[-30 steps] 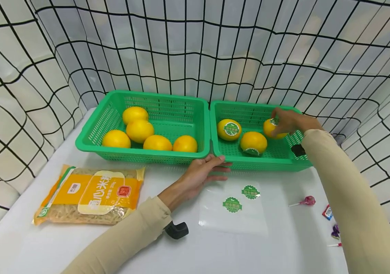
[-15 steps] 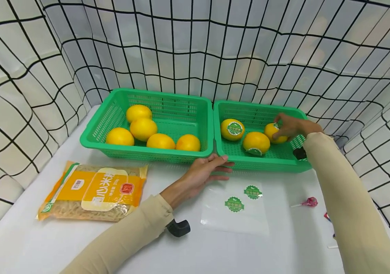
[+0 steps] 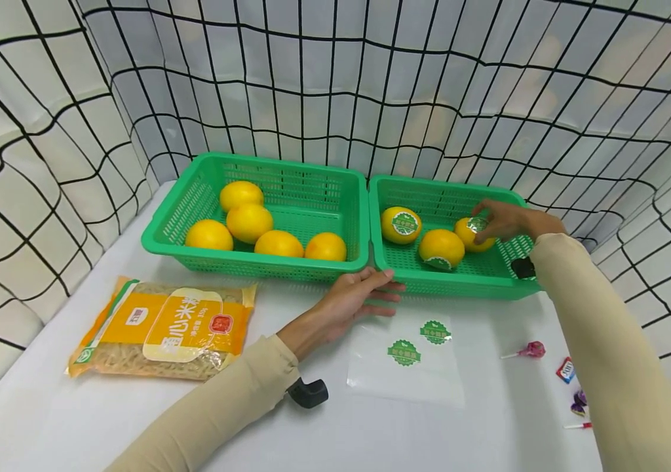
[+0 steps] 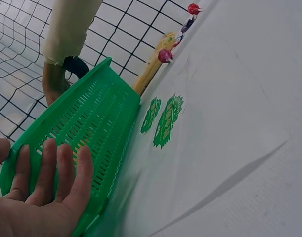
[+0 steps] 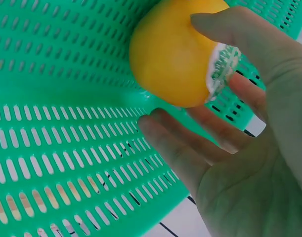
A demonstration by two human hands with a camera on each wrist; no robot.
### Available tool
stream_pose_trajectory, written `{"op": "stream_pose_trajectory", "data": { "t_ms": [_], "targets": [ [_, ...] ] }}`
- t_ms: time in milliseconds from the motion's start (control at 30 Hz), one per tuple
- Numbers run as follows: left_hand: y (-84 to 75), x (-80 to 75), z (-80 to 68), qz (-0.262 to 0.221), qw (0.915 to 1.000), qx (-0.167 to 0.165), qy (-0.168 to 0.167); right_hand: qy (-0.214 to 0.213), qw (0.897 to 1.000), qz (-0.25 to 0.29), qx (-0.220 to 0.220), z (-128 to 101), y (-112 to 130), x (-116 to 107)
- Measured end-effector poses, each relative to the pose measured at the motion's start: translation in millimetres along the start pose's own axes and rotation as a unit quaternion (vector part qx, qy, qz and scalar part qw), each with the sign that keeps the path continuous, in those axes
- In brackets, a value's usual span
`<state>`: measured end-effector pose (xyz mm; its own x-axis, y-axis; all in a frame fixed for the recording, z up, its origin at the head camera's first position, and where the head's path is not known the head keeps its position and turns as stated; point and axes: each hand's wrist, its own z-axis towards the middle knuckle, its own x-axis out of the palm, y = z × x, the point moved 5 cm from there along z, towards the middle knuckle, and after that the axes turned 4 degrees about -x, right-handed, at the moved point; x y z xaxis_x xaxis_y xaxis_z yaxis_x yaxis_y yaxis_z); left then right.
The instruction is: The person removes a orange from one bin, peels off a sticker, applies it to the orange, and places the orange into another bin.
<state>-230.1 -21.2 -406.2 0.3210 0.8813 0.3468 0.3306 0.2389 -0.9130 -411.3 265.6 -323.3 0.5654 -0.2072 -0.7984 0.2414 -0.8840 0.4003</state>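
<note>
A person's right hand (image 3: 503,221), in the right centre of the head view, curls over a yellow orange (image 3: 470,234) at the far right of the right-hand green basket (image 3: 459,286), thumb on the green sticker (image 5: 221,66) that sits partly lifted on the fruit's skin, other fingers (image 5: 180,148) cupped beneath, as the right wrist view shows close up. Two more stickered oranges (image 3: 441,248) lie just beside it toward the basket's middle and left. The left hand (image 3: 352,299), fingers straight and gripping nothing, presses flat against the near wall where the two baskets meet, steadying them. The left-hand green basket (image 3: 194,196) holds five plain oranges (image 3: 248,223). On the white table (image 3: 76,419), near the left hand, lies a clear backing sheet (image 3: 406,373) carrying two spare green stickers (image 3: 403,353); a yellow packet of noodles (image 3: 161,331) lies at the lower left, and a pink lollipop (image 3: 533,349) and wrapped sweets (image 3: 565,370) sit at the lower right. Black netting (image 3: 335,85) closes the scene on three sides. To seat the sticker well, it seems best to hold the orange from rolling with the cupped fingers while the thumb smooths from the middle out to the serrated edge, so the loose rim lies flat; the left hand's brace should keep the basket from sliding.
</note>
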Motion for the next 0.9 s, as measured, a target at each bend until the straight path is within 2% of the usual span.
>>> {"op": "stream_pose_trajectory", "data": {
  "t_ms": [300, 633, 733, 900],
  "targets": [
    [0.8, 3.1, -3.9, 0.026, 0.9994, -0.006, 0.023, 0.004, 0.998, -0.065, -0.001, 0, 4, 1],
    [0.9, 6.6, -5.8, 0.029, 0.9992, -0.007, 0.027, -0.004, 0.997, -0.079, -0.002, -2, 9, 0],
    [0.4, 8.8, -7.4, 0.032, 0.9987, -0.011, 0.037, 0.001, 0.996, -0.083, 0.006, -6, 9, 1],
    [-1.6, 12.8, -13.3, 0.065, 0.9958, -0.011, 0.063, -0.006, 0.992, -0.126, 0.015, -13, 9, 0]
  ]
}}
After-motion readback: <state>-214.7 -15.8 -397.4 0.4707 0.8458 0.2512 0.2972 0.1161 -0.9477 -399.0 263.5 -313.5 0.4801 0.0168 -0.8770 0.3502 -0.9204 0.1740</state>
